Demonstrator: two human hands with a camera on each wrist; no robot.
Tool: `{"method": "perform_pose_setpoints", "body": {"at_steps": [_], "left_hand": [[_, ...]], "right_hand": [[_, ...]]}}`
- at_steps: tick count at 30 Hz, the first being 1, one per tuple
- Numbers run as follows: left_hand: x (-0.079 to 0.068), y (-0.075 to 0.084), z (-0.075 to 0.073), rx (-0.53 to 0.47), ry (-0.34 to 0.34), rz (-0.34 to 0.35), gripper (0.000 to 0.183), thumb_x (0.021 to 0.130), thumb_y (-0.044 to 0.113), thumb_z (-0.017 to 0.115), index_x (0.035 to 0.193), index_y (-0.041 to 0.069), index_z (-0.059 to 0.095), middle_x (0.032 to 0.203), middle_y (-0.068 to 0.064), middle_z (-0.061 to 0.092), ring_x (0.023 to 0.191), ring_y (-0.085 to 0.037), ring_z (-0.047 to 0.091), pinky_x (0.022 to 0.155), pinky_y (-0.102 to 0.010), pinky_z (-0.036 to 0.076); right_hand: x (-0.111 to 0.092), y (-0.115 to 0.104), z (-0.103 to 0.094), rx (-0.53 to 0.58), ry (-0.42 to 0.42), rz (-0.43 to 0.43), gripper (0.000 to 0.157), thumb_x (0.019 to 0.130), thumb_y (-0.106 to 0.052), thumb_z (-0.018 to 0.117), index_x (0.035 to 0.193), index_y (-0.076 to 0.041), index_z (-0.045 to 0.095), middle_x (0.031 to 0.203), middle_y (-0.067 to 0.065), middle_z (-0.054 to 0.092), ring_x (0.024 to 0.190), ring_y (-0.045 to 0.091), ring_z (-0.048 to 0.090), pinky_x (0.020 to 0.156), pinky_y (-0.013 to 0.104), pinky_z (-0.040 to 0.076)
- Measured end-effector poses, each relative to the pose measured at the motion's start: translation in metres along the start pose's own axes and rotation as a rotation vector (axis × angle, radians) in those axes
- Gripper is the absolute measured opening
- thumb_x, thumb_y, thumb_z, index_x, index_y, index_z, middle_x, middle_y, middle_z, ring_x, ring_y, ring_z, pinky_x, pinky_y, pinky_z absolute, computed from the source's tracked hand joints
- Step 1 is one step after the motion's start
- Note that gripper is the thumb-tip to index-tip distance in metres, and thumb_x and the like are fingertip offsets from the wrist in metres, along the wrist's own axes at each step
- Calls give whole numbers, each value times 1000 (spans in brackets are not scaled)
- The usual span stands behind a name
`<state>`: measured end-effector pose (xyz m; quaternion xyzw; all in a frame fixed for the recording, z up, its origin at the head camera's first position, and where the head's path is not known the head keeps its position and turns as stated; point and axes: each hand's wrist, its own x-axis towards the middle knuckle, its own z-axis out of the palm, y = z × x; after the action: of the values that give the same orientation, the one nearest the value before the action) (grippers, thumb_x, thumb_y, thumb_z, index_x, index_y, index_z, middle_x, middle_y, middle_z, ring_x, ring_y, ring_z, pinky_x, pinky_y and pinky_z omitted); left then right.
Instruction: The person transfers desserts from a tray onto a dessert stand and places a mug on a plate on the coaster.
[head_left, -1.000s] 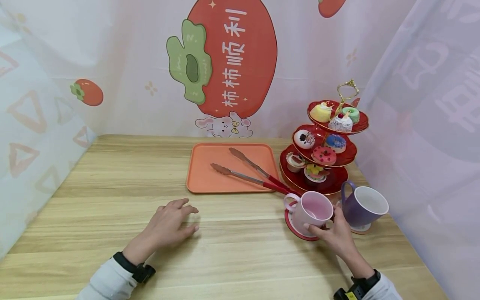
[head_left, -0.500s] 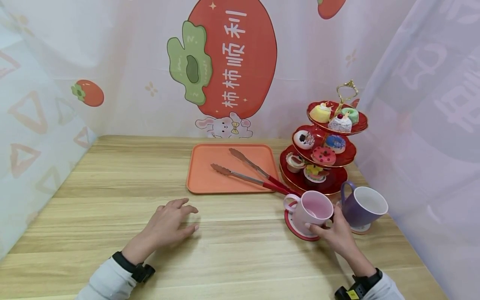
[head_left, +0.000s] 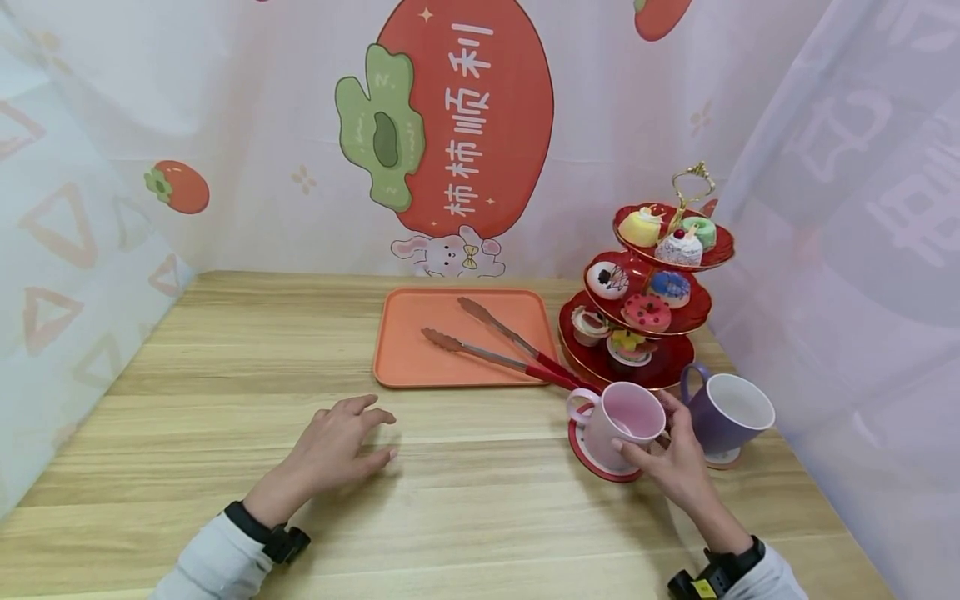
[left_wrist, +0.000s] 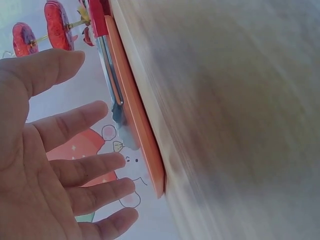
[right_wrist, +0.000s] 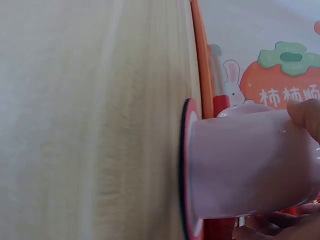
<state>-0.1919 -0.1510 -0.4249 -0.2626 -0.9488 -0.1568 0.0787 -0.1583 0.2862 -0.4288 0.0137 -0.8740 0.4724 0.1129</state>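
Note:
A pink mug (head_left: 618, 425) stands upright on a red-rimmed round coaster (head_left: 581, 454), its handle pointing left. My right hand (head_left: 682, 458) holds the mug from its right side: the thumb lies on the near wall and the index finger is by the far rim. In the right wrist view the thumb and curled fingers (right_wrist: 260, 225) lie on either side of the mug; some fingertips are hidden. My left hand (head_left: 330, 446) hovers at or just over the wooden table, fingers spread and holding nothing; its palm shows in the left wrist view.
A purple mug (head_left: 727, 417) on a coaster stands right of my right hand. Behind is a three-tier red stand (head_left: 675, 362) with toy cakes and doughnuts. Red-handled tongs (head_left: 510, 364) lie across an orange tray (head_left: 405, 358), handles reaching towards the pink mug.
My right index finger has straightened and risen towards the pink mug's far rim, loosening the hand a little. The mug and my left hand stay in place.

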Motion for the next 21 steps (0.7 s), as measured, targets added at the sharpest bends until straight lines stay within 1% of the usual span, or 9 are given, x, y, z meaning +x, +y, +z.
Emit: {"method": "perform_pose_setpoints", "body": {"at_steps": [3, 5, 8, 12, 15, 16, 18, 21], "left_hand": [[2, 0, -1, -2, 8, -1, 33, 81, 36, 69, 105, 14, 67, 119, -21, 55, 105, -39, 53, 71, -56, 42], [3, 1, -3, -3, 12, -3, 32, 84, 35, 66, 107, 13, 66, 119, -21, 55, 105, -39, 53, 73, -57, 41], [6, 2, -4, -7, 17, -11, 35, 87, 36, 61, 113, 12, 65, 121, -21, 54, 107, -39, 53, 76, -59, 40], [11, 2, -6, -6, 24, -12, 42, 89, 37, 59, 121, 10, 60, 127, -21, 50, 112, -38, 50, 79, -60, 38], [16, 4, -8, -7, 22, -17, 48, 89, 39, 58, 127, 9, 57, 131, -21, 47, 117, -39, 46, 81, -62, 36], [18, 5, -8, -8, 23, -20, 50, 89, 40, 57, 128, 9, 55, 132, -22, 46, 118, -39, 44, 82, -63, 35], [25, 7, -10, -10, 16, -30, 54, 90, 42, 56, 131, 9, 52, 136, -22, 42, 122, -42, 40, 85, -64, 33], [37, 11, -12, -10, 0, -49, 57, 91, 45, 52, 135, 9, 48, 140, -23, 36, 127, -44, 32, 88, -64, 29]], "right_hand": [[2, -6, -2, -67, 37, -74, 95, 73, -15, 80, 143, 1, 17, 134, 26, 36, 119, 40, 38, 91, 61, 32], [3, -10, -2, -121, 45, -120, 96, 74, -17, 79, 146, -1, 17, 136, 26, 35, 120, 41, 37, 90, 62, 32], [5, -18, -2, -177, 53, -176, 92, 78, -20, 76, 148, -7, 18, 142, 24, 30, 124, 43, 34, 89, 64, 32], [7, -29, 4, -202, 82, -281, 80, 82, -18, 70, 147, -9, 24, 147, 18, 26, 130, 41, 27, 92, 64, 27], [11, -38, 10, -194, 92, -378, 72, 84, -14, 65, 145, -6, 28, 147, 15, 28, 132, 37, 26, 97, 62, 23], [12, -42, 11, -201, 87, -401, 71, 84, -13, 64, 145, -5, 29, 146, 15, 29, 132, 37, 26, 97, 62, 22], [16, -51, 16, -215, 55, -419, 69, 86, -16, 62, 145, -6, 29, 147, 13, 28, 134, 34, 24, 99, 60, 21], [23, -65, 23, -247, -31, -412, 67, 90, -22, 58, 146, -8, 26, 149, 12, 24, 136, 32, 19, 101, 58, 18]]}}
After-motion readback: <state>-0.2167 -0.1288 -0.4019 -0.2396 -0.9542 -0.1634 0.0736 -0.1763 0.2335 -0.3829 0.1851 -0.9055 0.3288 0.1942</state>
